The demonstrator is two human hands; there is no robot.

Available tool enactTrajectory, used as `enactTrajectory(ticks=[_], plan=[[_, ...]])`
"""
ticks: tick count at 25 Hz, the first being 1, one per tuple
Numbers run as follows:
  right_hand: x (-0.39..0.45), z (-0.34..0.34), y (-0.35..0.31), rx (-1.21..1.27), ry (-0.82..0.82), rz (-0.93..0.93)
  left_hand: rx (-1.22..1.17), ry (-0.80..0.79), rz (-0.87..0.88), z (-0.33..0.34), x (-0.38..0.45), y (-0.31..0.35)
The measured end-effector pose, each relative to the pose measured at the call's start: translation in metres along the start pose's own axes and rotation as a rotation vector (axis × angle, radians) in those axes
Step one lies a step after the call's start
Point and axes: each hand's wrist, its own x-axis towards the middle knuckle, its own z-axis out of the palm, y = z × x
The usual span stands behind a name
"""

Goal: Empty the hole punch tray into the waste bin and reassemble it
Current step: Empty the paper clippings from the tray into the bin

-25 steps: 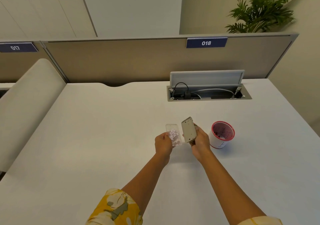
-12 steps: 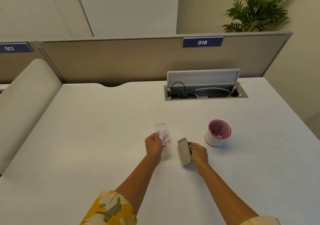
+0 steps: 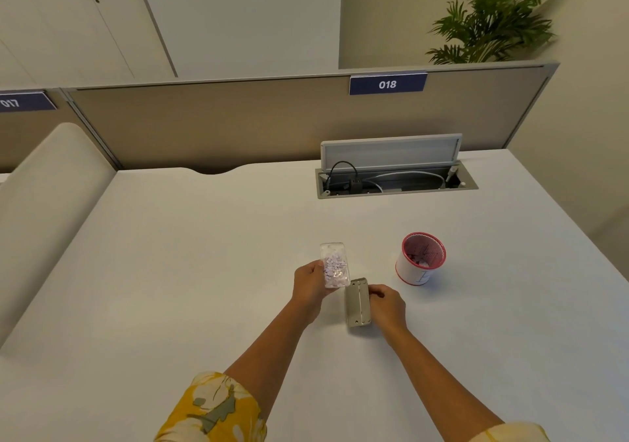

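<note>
My left hand [image 3: 310, 285] grips a clear plastic tray [image 3: 334, 268] by its left edge, held flat above the desk, with a heap of pale purple paper dots inside. The grey hole punch body [image 3: 358, 302] lies bottom-up on the white desk just right of the tray. My right hand [image 3: 386, 305] rests on its right side, fingers curled on it. A small white waste bin [image 3: 420, 259] with a red rim stands upright to the right, holding some scraps.
An open cable box [image 3: 396, 183] with a raised lid and wires sits in the desk [image 3: 170, 271] at the back. A beige partition with label 018 closes the far edge. A padded divider runs along the left. A plant stands behind the partition.
My right hand has lowered the hole punch body from the air onto the desk. The tray in my left hand has stayed separate and moved slightly left.
</note>
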Motion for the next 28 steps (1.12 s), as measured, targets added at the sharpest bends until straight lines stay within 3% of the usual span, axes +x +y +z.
enactTrajectory(ticks=[5,9,12,22,28], plan=[[0.005,-0.014,-0.01,-0.034,-0.005,-0.041,0.114,-0.189,-0.02,0.01,-0.005,0.005],[0.02,-0.04,-0.032,0.33,-0.052,-0.002,0.224,-0.296,-0.06,0.018,-0.008,0.01],[0.029,-0.068,-0.039,0.434,-0.167,0.024,0.333,-0.384,-0.076,0.027,-0.009,0.013],[0.031,-0.133,-0.039,0.28,-0.299,0.007,0.564,-0.513,-0.024,0.065,-0.002,0.021],[0.044,-0.161,-0.039,0.239,-0.134,-0.029,0.581,-0.462,-0.012,0.091,0.001,0.019]])
